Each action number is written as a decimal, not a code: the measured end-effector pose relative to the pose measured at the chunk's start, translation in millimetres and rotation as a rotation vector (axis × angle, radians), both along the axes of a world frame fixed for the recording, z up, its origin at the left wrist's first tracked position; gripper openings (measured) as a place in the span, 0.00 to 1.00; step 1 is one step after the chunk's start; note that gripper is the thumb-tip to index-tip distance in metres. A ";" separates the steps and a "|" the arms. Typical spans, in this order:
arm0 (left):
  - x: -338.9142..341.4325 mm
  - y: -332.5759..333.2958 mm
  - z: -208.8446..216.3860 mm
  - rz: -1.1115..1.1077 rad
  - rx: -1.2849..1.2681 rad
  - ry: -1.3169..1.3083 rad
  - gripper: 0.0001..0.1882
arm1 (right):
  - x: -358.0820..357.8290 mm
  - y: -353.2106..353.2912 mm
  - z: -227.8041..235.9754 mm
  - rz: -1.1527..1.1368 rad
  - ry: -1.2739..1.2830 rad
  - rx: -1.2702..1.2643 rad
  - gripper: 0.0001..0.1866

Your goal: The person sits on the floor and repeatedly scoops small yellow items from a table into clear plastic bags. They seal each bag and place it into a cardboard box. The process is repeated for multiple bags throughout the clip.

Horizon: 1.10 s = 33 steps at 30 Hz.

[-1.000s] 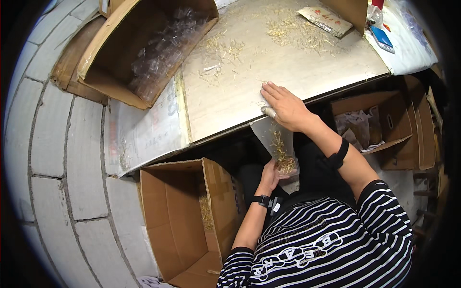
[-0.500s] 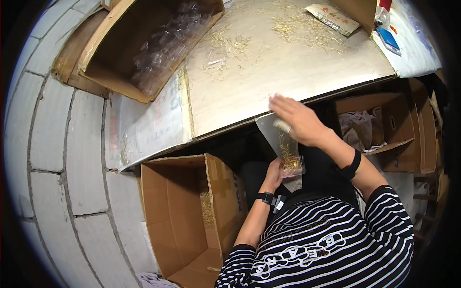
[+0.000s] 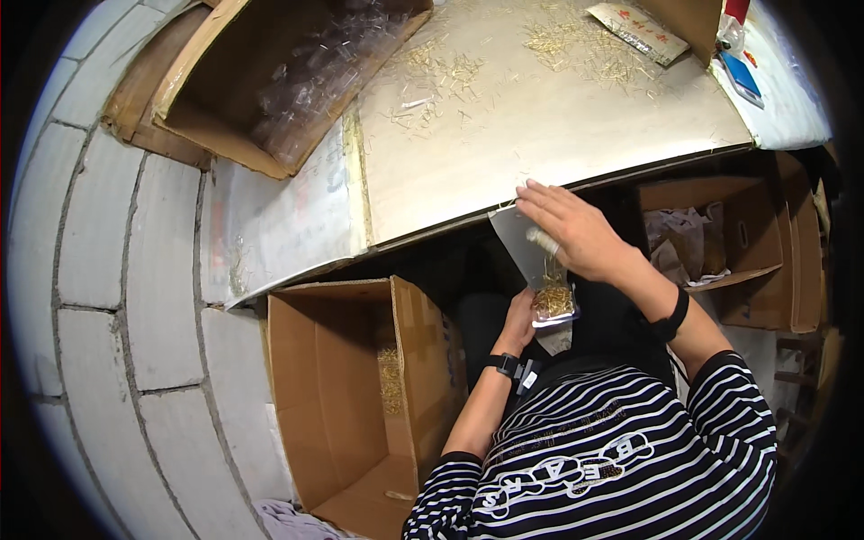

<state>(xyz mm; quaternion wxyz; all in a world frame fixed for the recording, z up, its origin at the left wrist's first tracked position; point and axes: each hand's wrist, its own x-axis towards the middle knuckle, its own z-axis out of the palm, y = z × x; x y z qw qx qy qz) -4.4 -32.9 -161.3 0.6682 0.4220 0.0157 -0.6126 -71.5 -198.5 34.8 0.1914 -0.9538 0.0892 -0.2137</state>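
While our left hand (image 3: 518, 320) grips the left side of the clear box (image 3: 556, 315) of gold-coloured pieces (image 3: 553, 297), our right hand (image 3: 580, 236), fingers outstretched, is farther, beyond the box, above the grey chute (image 3: 519, 240) slanting lengthwise toward it.

A: Item one?
B: Box (image 3: 555, 318), clear plastic, small; in the left hand (image 3: 518, 321), below the tabletop (image 3: 450, 184).
A: Contents?
B: Gold-coloured pieces (image 3: 553, 299), thin, numerous, heaped loosely.
A: Item two?
B: Sheet (image 3: 516, 238), grey, smooth; broad end up at the tabletop's front edge, narrowing toward the box; right side partly hidden behind the right hand (image 3: 580, 236).
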 end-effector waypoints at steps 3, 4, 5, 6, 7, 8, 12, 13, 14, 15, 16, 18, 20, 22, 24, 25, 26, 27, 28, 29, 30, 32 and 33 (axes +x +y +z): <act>8.8 -0.9 10.1 -0.070 0.003 -0.037 0.17 | -7.2 10.8 14.1 -0.022 -0.111 0.008 0.21; 9.3 -1.8 9.8 -0.058 -0.011 -0.067 0.17 | -9.8 13.3 16.7 -0.030 -0.134 0.030 0.20; 5.6 1.4 10.1 -0.017 0.016 0.005 0.18 | -15.8 17.1 18.3 -0.048 -0.179 0.044 0.19; 7.1 2.6 13.9 -0.052 -0.004 0.012 0.19 | -23.5 17.0 15.8 -0.048 -0.159 0.094 0.19; 8.6 8.3 16.2 -0.084 -0.018 0.021 0.20 | -32.3 17.1 9.6 -0.046 -0.136 0.149 0.19; 10.5 12.7 18.0 -0.115 -0.033 0.030 0.21 | -40.6 17.7 3.8 -0.042 -0.113 0.204 0.18; 19.9 24.6 15.8 -0.143 -0.073 0.014 0.24 | -63.8 28.1 -18.5 -0.006 -0.004 0.361 0.14; 18.1 24.9 21.9 -0.136 -0.060 0.003 0.24 | -67.4 30.6 -24.1 0.010 0.011 0.382 0.13; 16.5 25.5 25.5 -0.128 -0.048 -0.007 0.23 | -70.9 33.4 -28.0 0.023 0.036 0.401 0.13; 14.5 26.4 28.0 -0.096 -0.025 -0.028 0.22 | -73.9 35.9 -31.4 0.035 0.058 0.421 0.13; 16.3 31.2 32.0 -0.141 -0.057 -0.048 0.22 | -76.5 38.3 -33.4 0.048 0.080 0.440 0.13; 24.9 43.5 49.9 -0.235 -0.119 -0.089 0.21 | -78.9 42.0 -36.1 0.036 0.131 0.509 0.16; 25.0 45.9 72.9 -0.186 -0.112 -0.147 0.20 | -78.5 44.9 -40.8 0.010 0.162 0.567 0.19; 25.4 40.0 99.8 -0.127 -0.090 -0.222 0.18 | -73.0 51.8 -40.2 0.055 0.088 0.483 0.23; 27.7 35.3 113.5 -0.052 -0.123 -0.229 0.17 | -65.1 59.3 -34.1 0.128 0.110 0.404 0.30; 26.4 32.6 115.4 0.010 -0.135 -0.248 0.16 | -60.9 65.1 -27.7 0.158 0.122 0.286 0.30; 25.7 30.5 118.1 0.072 -0.148 -0.266 0.16 | -57.8 71.3 -22.2 0.187 0.135 0.168 0.31; 25.8 28.8 122.3 0.068 -0.133 -0.290 0.16 | -56.1 75.8 -22.4 0.200 0.120 0.136 0.31; 24.3 26.3 127.6 0.094 -0.134 -0.301 0.16 | -55.2 76.6 -20.6 0.194 0.119 0.114 0.31; 22.0 23.4 134.5 0.120 -0.135 -0.312 0.17 | -54.9 76.8 -18.4 0.188 0.118 0.092 0.32; 18.7 21.3 140.3 0.147 -0.135 -0.320 0.17 | -55.9 76.9 -16.9 0.183 0.119 0.072 0.32; 13.6 18.0 148.3 0.139 -0.198 -0.308 0.19 | -55.2 74.5 -14.0 0.159 0.095 0.046 0.31; 8.9 16.1 150.7 0.158 -0.220 -0.305 0.20 | -52.9 75.7 -13.3 0.141 0.082 0.039 0.31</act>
